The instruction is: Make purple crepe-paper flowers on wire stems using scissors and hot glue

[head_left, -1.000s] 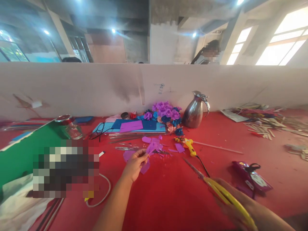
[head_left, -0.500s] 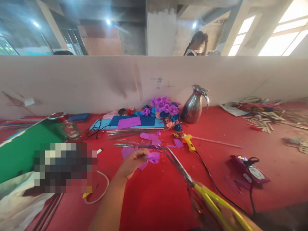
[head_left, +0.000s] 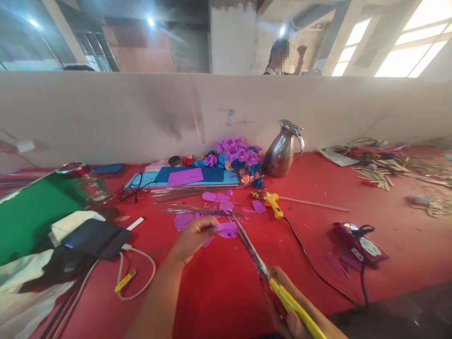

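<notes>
Purple paper piece (head_left: 227,230): pinched in my left grip (head_left: 196,237), looks part-formed. My right grip (head_left: 299,295) is wrapped around yellow-handled scissors (head_left: 263,269), blades just beside the piece. Judged done: purple paper flowers (head_left: 237,149), bunched beyond both grips. Judged remaining: loose purple petals (head_left: 226,206) just past the left grip, unassembled; a flat purple sheet (head_left: 185,177) farther out, apparently uncut.
</notes>
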The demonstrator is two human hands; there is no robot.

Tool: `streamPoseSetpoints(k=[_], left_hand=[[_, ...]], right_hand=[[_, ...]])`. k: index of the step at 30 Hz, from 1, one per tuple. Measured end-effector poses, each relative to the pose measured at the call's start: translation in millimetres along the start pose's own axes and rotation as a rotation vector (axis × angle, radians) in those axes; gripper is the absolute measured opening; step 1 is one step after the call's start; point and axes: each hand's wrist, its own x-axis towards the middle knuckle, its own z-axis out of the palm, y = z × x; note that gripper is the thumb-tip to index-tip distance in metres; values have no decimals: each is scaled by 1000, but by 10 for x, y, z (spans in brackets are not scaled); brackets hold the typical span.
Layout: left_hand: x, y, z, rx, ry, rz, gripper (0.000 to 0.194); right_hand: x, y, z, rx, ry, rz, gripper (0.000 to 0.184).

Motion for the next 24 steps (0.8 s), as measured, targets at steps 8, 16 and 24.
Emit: streamPoseSetpoints(k=[8, 16, 24], left_hand=[[4, -10, 13, 16, 0, -15, 31], [13, -33, -1, 25, -33, -28, 32], [16, -82, -16, 19, -34, -35, 29]], right_hand=[[97, -73, 85, 126, 42, 20, 62], [84, -208, 165, 199, 84, 43, 69], [72, -364, 280, 213, 104, 49, 54]])
